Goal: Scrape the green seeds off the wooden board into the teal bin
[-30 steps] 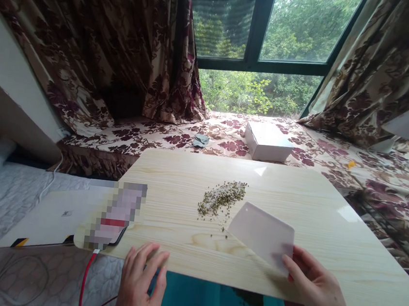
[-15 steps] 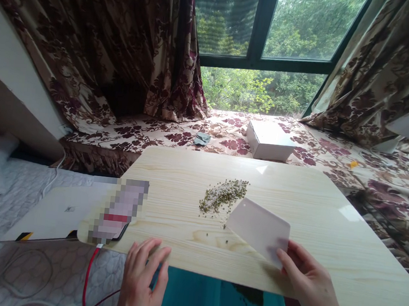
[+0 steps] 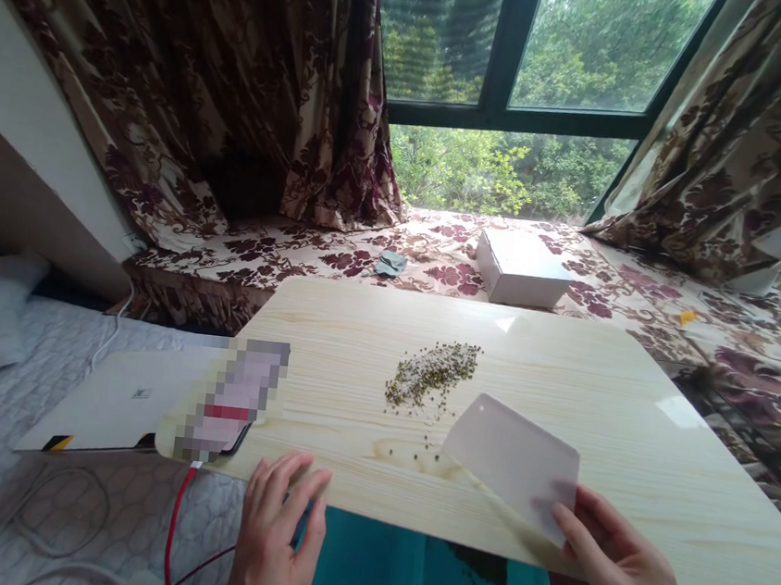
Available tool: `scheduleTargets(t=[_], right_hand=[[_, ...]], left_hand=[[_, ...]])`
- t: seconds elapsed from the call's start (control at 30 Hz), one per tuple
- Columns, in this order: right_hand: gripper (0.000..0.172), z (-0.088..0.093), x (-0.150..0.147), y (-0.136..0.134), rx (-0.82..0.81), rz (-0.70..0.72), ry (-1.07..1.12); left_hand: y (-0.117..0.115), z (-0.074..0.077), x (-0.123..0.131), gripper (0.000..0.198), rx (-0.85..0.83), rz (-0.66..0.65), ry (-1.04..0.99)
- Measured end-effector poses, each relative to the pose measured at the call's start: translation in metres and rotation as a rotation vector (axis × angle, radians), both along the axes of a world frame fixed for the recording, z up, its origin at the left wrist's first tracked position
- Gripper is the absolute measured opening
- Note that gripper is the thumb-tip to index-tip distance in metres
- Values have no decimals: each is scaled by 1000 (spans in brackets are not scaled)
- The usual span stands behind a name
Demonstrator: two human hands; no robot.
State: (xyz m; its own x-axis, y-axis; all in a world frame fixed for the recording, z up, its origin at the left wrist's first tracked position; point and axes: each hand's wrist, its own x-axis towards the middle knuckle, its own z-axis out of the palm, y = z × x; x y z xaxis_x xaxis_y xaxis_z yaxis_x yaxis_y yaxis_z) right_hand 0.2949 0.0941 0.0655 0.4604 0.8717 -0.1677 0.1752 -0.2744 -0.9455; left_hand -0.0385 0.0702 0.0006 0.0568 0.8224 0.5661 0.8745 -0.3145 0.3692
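Observation:
A white flat scraper is pinched at its right end by my right hand, held over the wood-grain table. Left of its tip lies a heap of small green beans mixed with white grains, with a few loose beans nearer the front edge. My left hand rests at the table's front edge, fingers apart and holding nothing. Below that edge is a teal tray with a dark pile of beans in it, partly hidden by the table.
A phone, its screen blurred, lies on the table's left end with a red cable. Beside it is a silver laptop on the bed. Behind the table, a white box and a grey-green cloth sit on the window seat.
My right hand and the scraper have moved right and slightly toward me, away from the heap. Several loose beans now lie nearer the front edge. My left hand has hardly moved.

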Motion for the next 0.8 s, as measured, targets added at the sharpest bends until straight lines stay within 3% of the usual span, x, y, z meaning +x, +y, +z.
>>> scheduleTargets(t=[0.17,0.57,0.7,0.8], right_hand=[[30,-4,-2,-4,-6,45,17],[26,10,-19,11,19,65,-3],[29,6,-22,13,61,40,-24],[29,1,-18,14,53,99,-33]], left_hand=[[-1,0,0,21,-20,9,-1],[-1,6,2,21,-36,7,-2],[-2,5,1,22,-37,3,7],[-2,4,1,23,-36,1,13]])
